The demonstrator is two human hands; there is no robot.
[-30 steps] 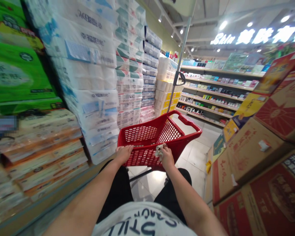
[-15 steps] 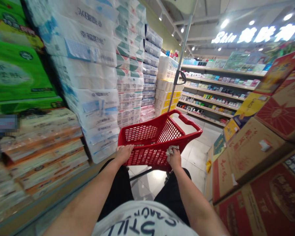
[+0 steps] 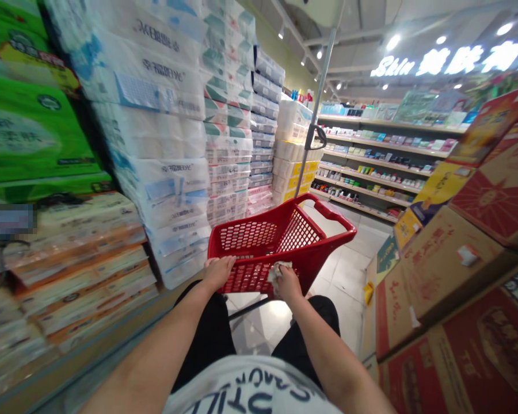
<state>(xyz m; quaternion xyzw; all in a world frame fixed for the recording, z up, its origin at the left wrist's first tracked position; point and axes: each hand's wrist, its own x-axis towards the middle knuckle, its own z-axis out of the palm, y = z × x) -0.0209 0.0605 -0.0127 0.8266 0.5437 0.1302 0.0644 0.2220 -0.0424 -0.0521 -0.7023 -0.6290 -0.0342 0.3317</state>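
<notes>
Back toward my left fingers [image 3: 230, 263] is where my right fingers [image 3: 286, 276] have moved since the last frame, taking the cloth [image 3: 275, 271] along; my left ones stay put on the cart [image 3: 316, 261]. My right fingers are closed on the cloth, which bunches out ahead of them against the cart's near wall, below its rim. My left fingers are bent closed over that rim near the left corner, how tightly I cannot tell.

I judge the cloth light, soft and limp, hard to break, best held as a wad with some of it spread beyond my fingertips. Crumpled like this, it shows no clear long axis. I expect the cart to be stiff and fairly heavy, with a smooth rim that might slip a little; the rim under my left fingers seems a sound place to steady it. Its long axis runs crosswise before me, with the handle [image 3: 333, 213] to the right of and beyond my right fingers, and the other end at my left fingers.
</notes>
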